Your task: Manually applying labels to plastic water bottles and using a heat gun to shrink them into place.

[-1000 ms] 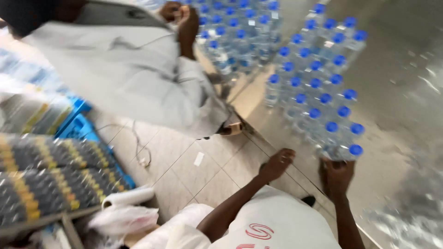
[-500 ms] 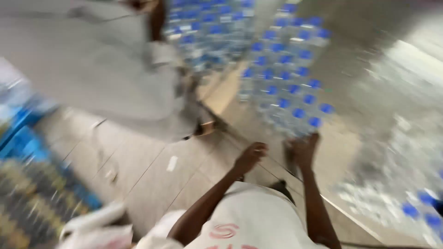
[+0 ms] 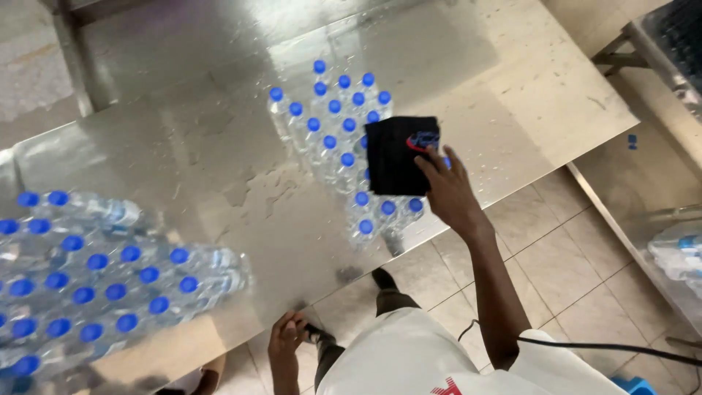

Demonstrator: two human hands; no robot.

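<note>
Head view: on the steel desk (image 3: 219,146), the right hand (image 3: 447,192) rests spread, fingers pressing a black cloth (image 3: 398,155) atop the shrink-wrapped bottle pack (image 3: 338,146), while the left hand (image 3: 287,342) curls loosely at the desk's near edge, apparently holding nothing.

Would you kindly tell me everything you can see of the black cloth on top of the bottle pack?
The black cloth is a dark, roughly rectangular piece of fabric with a small red and blue mark near its upper right corner. It lies flat on the blue caps of the shrink-wrapped bottle pack, which stands on the wet steel table. The right hand rests on the cloth's right edge, fingers spread over it.
</note>
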